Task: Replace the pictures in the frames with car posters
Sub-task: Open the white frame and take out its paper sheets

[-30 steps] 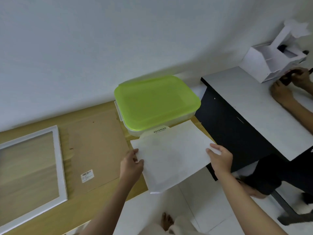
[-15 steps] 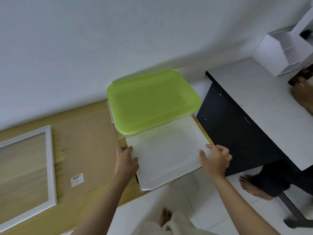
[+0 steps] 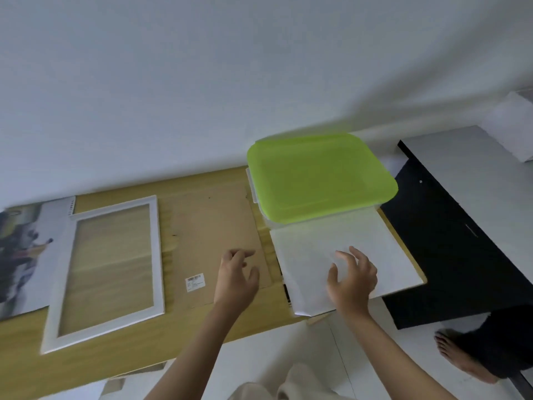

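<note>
A white sheet of paper lies face down at the right end of the wooden table, in front of a box with a green lid. My right hand hovers over the sheet, fingers spread, holding nothing. My left hand is open above the brown cardboard backing board, which carries a small white label. A white picture frame with clear glazing lies flat to the left. A printed picture lies partly under the frame at the far left.
A white wall runs behind the table. To the right stands a dark desk with a grey top and a white object on it. Another person's bare foot rests on the white tiled floor at the lower right.
Both hands have let go of the white sheet, which now lies flat on the table. My left hand moved left over the cardboard. The view swung left, bringing the frame and printed picture in.
</note>
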Demonstrator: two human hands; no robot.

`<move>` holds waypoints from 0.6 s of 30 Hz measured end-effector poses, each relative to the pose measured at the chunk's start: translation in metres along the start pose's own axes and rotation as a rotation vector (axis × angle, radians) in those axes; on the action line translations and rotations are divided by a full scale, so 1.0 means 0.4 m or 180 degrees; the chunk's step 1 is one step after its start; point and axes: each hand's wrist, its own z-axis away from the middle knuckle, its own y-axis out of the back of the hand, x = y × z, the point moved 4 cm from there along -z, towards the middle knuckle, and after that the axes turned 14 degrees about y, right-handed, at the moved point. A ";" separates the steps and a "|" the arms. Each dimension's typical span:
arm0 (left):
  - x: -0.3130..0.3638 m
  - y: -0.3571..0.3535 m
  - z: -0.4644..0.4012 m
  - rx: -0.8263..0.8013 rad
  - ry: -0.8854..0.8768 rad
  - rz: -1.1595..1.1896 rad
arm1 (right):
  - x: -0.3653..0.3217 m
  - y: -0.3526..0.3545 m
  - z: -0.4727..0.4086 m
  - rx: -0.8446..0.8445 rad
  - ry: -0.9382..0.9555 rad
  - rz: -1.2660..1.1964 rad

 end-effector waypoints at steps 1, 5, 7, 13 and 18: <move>-0.028 0.043 0.005 0.0070 0.0020 0.0027 | -0.051 -0.029 0.016 0.0011 0.0184 -0.0046; -0.169 0.234 0.026 0.0410 0.0266 0.0115 | -0.272 -0.143 0.078 -0.0083 0.0717 -0.0408; -0.249 0.333 0.039 0.0602 0.0414 0.0134 | -0.385 -0.198 0.111 -0.0179 0.0911 -0.0559; -0.478 0.608 0.091 0.1120 0.0895 0.0118 | -0.698 -0.371 0.203 -0.0753 0.1463 -0.0889; -0.635 0.785 0.109 0.1566 0.1372 0.0126 | -0.914 -0.481 0.233 -0.1078 0.1960 -0.1097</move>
